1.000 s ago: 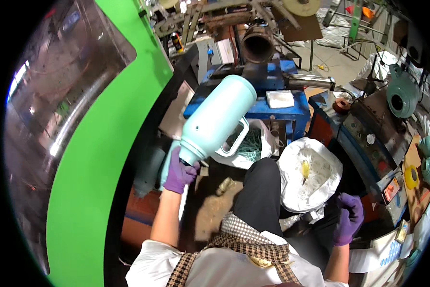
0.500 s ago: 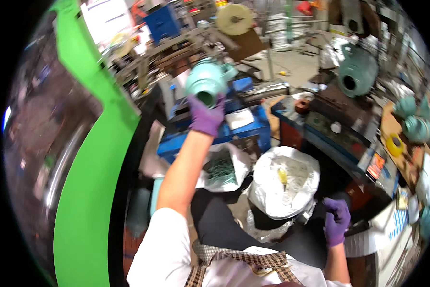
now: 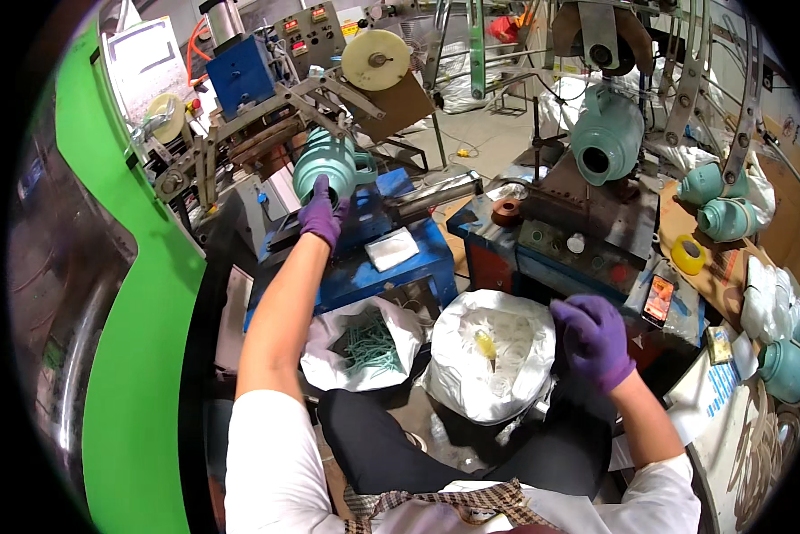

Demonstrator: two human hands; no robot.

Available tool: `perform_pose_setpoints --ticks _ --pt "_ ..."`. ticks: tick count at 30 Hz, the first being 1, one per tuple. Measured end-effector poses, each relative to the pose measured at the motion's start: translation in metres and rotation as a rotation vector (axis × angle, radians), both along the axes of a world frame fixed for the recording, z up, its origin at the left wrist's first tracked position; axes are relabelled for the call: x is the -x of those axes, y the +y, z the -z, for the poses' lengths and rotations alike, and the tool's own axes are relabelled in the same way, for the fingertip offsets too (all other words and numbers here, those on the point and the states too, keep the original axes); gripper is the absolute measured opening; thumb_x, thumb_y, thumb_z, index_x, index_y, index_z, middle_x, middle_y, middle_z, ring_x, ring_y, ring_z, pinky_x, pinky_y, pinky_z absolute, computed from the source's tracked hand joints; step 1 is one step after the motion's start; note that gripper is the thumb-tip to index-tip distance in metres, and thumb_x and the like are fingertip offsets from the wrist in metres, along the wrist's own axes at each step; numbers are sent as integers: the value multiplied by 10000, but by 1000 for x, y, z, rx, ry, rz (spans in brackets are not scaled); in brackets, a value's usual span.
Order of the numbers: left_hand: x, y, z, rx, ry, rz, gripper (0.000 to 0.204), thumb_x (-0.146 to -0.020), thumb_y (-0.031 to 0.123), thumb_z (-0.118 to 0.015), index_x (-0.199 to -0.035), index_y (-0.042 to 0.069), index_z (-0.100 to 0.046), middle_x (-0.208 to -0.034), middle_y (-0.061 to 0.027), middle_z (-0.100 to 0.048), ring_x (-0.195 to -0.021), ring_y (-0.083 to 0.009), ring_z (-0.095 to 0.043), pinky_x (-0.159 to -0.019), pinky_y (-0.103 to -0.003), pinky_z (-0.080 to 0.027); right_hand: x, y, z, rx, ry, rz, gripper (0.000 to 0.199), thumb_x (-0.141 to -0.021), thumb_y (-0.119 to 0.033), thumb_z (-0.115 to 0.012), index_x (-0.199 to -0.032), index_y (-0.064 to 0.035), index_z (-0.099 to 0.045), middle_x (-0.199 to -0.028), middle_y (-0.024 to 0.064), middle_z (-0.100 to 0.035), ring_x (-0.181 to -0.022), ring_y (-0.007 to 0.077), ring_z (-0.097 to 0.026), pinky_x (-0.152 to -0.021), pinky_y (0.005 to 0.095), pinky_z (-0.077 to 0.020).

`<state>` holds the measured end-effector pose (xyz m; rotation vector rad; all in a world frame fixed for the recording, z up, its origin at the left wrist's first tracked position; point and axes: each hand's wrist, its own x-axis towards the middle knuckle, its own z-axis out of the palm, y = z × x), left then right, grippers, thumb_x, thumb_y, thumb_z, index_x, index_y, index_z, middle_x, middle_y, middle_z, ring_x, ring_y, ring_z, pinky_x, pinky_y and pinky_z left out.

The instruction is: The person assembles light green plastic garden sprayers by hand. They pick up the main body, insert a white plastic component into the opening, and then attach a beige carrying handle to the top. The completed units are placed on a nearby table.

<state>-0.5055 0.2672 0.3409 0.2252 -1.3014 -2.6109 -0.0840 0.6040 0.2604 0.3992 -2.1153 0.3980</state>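
My left hand (image 3: 322, 218), in a purple glove, reaches forward and grips a teal plastic jug body (image 3: 323, 166) by its near rim. The jug lies tilted with its dark mouth toward me and its handle on the right, at the blue machine (image 3: 347, 278); whether it rests on a holder is hidden. My right hand (image 3: 597, 345), also gloved in purple, hangs above my right thigh beside a white sack (image 3: 449, 378). Its fingers are loosely bent and apart, with nothing visible in them. Another teal jug body (image 3: 607, 133) sits on the right-hand machine, mouth toward me.
A white sack (image 3: 320, 356) of teal plastic strips stands left of the other sack, which holds clear film scraps. On the right are a phone (image 3: 658, 300), a yellow tape roll (image 3: 687, 254) and several teal jugs (image 3: 790, 372). A green panel (image 3: 124, 356) borders my left.
My left hand has carried the jug forward to the blue machine. My right hand has risen from low beside my leg and come nearer the sack. The whole view has shifted.
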Motion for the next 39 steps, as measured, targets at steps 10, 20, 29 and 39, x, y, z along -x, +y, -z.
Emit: perform_pose_setpoints --ticks 10,20,29,39 --pt "-19 -22 23 -29 -20 577 806 -912 280 -770 -1491 105 -237 -1352 -209 -487 -1196 -327 -571 -949 -423 -577 135 176 -66 -440 -2 847 310 -816 -124 -631 -1127 -124 -639 -984 135 -633 -861 356 -637 -703 446 -529" --pt "-324 58 -1 1313 1640 76 959 -720 369 -872 -1528 226 -376 -1639 -266 -203 -1457 -473 -331 -1171 -537 -297 11 -49 -113 -408 131 100 117 -740 -314 -667 -748 -202 -633 -784 24 -590 -724 211 -652 -582 372 -477" --pt "-294 36 31 1110 714 825 288 -842 228 -647 -1007 8 -561 -957 -19 -508 -895 -121 -450 -853 -263 -403 -146 34 -41 197 26 -10 447 -868 -126 -739 -1294 -48 -628 -1220 145 -684 -1056 303 -688 -911 399 -546" --pt "-226 96 134 931 244 990 544 -951 387 -652 -1302 -20 -561 -1154 -84 -619 -1052 -171 -591 -960 -314 -470 -562 329 85 297 -967 1792 391 -875 -258 -653 -1243 -130 -672 -1215 202 -672 -1110 394 -645 -965 478 -514"
